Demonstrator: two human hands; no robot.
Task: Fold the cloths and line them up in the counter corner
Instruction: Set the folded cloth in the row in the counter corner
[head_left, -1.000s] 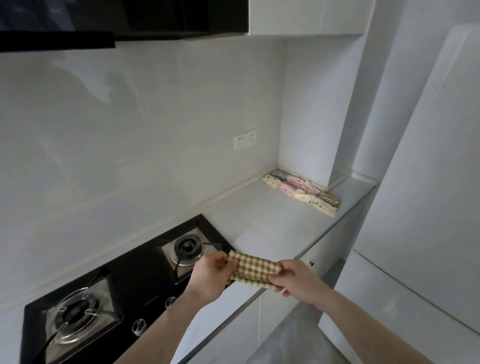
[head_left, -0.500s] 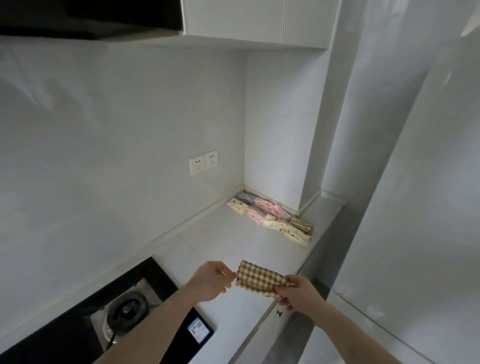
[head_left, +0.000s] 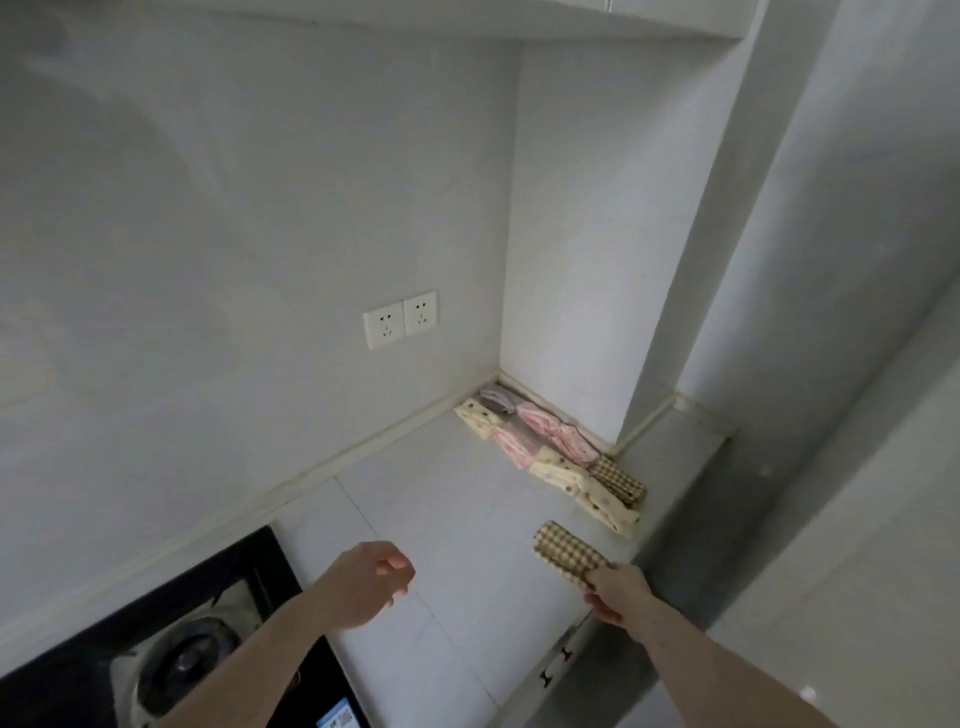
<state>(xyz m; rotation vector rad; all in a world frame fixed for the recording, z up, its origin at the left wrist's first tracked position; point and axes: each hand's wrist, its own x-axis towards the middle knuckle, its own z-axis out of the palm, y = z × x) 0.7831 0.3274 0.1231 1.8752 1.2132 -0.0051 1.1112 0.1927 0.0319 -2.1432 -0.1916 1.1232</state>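
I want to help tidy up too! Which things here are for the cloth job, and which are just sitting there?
For the job:
- checked cloth, folded, held by the right hand
- row of folded cloths in the counter corner
- left hand, free

Just there:
- gas hob
- wall sockets
- phone by the hob

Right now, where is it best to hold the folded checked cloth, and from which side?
Probably at its near short end, from the person's side, as the right hand holds the checked cloth now; its long shape points toward the row of folded cloths.
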